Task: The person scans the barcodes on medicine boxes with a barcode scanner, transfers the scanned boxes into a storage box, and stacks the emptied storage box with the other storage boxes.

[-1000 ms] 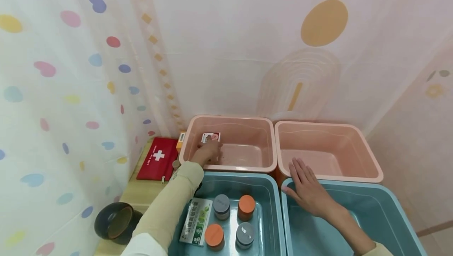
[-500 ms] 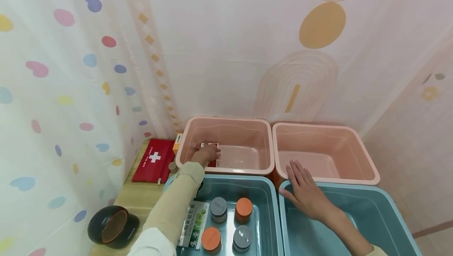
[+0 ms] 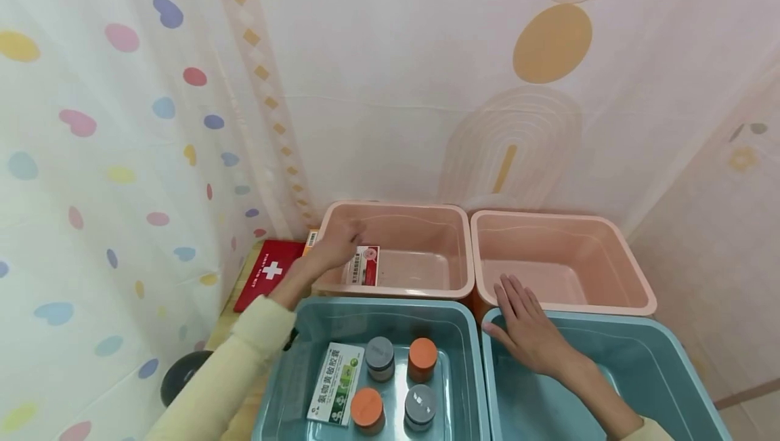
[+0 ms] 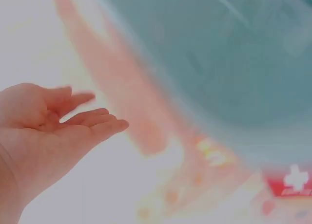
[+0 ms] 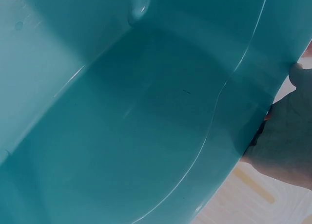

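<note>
My left hand hovers over the left end of the left pink bin, holding nothing. Its fingers look loosely extended in the left wrist view. Below it, inside the bin, a white-and-red medicine box leans at the left side, partly covered by the hand. My right hand rests with straight fingers across the touching rims of the right pink bin and the right blue bin. In the right wrist view that hand appears dark at the blue rim.
The left blue bin holds a white-and-green medicine box, grey-lidded jars and orange-lidded jars. A red first aid kit pouch, an orange box and a dark bowl lie left of the bins. A patterned curtain hangs behind.
The white-and-red medicine box has come down toward the front left of the left pink bin. My left hand has let go and lifted up and leftward. The right hand stays put.
</note>
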A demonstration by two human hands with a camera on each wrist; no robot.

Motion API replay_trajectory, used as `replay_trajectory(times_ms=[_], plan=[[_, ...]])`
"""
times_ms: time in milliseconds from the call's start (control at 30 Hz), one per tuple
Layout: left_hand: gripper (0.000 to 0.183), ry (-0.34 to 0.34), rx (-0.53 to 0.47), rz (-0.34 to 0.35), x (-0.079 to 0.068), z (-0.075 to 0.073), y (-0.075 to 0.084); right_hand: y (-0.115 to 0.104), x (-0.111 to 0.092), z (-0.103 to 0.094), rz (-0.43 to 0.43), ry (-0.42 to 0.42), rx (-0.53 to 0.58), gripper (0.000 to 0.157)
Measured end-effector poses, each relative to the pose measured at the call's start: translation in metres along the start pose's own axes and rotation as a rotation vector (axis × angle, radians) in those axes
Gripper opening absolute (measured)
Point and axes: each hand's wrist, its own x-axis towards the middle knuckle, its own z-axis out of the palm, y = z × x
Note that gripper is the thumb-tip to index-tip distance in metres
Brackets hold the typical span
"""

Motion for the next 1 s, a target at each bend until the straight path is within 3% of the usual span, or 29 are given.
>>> replay_trajectory(times_ms=[33,133,267,467,633,833,1000], plan=[[0.039,0.023,0.015,-0.010,-0.012,-0.012,0.013,0.000,0.002,0.000,0.007,-0.009,-0.006,0.090],[0.059,0.031,-0.040,-0.127,-0.054,-0.041,0.052,0.001,0.005,0.001,0.023,-0.022,-0.021,0.090],[0.071,0.057,-0.082,-0.160,-0.100,-0.046,0.069,0.000,0.007,0.001,0.010,-0.016,-0.012,0.091],[0.070,0.039,-0.047,-0.131,-0.152,-0.028,0.080,-0.005,0.006,-0.001,-0.017,0.013,0.004,0.089],[0.062,-0.049,-0.135,-0.167,-0.179,-0.009,0.094,-0.014,0.007,-0.007,0.028,-0.028,-0.019,0.086],[0.060,-0.131,-0.261,-0.317,-0.196,0.024,0.093,-0.019,0.008,-0.009,0.051,-0.065,-0.038,0.083],[0.059,-0.221,-0.263,-0.390,-0.199,0.053,0.081,-0.016,0.006,-0.008,0.031,-0.034,-0.025,0.084]])
